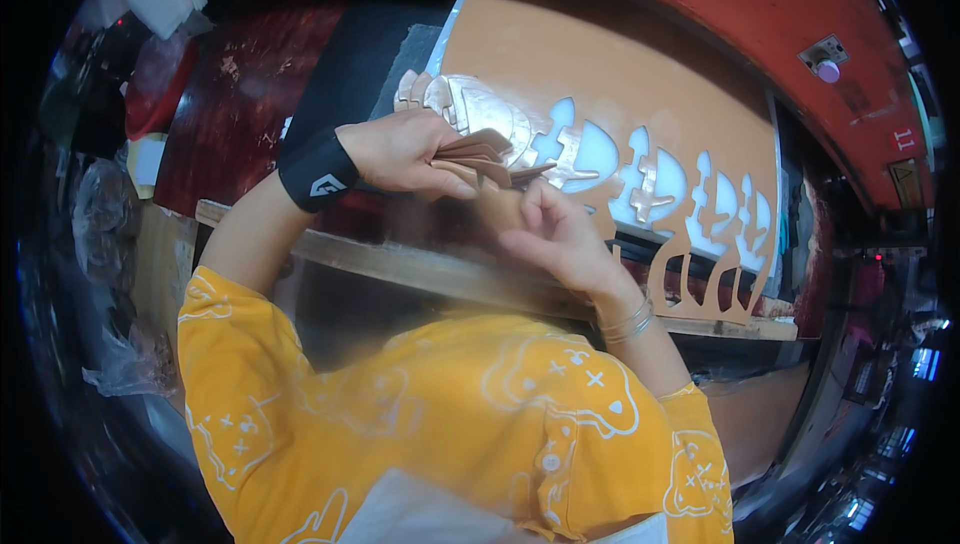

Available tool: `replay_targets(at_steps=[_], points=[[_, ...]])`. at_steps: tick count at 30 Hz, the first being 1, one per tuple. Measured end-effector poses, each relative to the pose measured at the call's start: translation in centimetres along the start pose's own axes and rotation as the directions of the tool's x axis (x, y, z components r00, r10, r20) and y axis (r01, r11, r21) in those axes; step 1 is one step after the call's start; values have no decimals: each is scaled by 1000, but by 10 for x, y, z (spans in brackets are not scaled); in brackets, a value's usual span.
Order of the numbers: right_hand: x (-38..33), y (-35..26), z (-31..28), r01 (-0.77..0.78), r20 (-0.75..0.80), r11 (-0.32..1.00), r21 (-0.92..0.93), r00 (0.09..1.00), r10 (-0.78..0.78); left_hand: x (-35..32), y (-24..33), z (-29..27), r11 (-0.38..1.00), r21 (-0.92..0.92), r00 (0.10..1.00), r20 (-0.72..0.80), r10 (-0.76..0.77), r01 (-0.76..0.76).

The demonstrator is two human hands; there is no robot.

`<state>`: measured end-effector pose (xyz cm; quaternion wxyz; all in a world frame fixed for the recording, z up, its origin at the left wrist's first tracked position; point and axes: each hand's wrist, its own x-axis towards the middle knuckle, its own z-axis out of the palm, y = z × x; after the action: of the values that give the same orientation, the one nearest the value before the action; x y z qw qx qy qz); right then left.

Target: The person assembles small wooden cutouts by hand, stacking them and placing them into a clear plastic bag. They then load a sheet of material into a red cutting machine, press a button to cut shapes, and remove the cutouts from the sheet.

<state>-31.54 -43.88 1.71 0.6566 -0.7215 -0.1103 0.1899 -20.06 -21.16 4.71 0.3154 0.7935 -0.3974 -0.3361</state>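
My left hand (405, 154), with a black wristband on its wrist, grips a fanned bunch of tan cut pieces (478, 150) that look like leather. My right hand (568, 242), fingers curled, pinches a curved tan piece (500, 208) just below that bunch. Just beyond both hands lies a tan sheet (620, 54) with several rows of shaped cut-outs, and a white surface shows through them. Silvery shaped pieces (490, 122) rest at the sheet's near left corner, partly hidden by my left hand. Narrow strips of the sheet (690, 279) hang over the near edge.
A wooden rail (400, 266) runs along the near edge, between my body and the sheet. Behind the sheet stands a red machine beam (740, 4) with a pale round knob (828, 72). A dark red surface (250, 74) lies to the left, near clear plastic bags (105, 214).
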Motion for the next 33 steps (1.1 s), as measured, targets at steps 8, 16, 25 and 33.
replay_targets(at_steps=[8,16,25,33], points=[[-3,-16,-17,-114,73,986,-120,990,123,7,-19,13,945,-326,983,-169,-73,14],[-3,-14,-6,33,-64,911,-411,996,-65,6,-9,31,811,-574,940,-327,-102,-111],[-33,-94,3,437,-8,674,-596,836,-549,4,16,47,800,-549,730,-646,-222,-242],[23,-4,53,-247,-53,949,196,964,262,-4,23,61,872,-470,723,-650,-235,-139]])
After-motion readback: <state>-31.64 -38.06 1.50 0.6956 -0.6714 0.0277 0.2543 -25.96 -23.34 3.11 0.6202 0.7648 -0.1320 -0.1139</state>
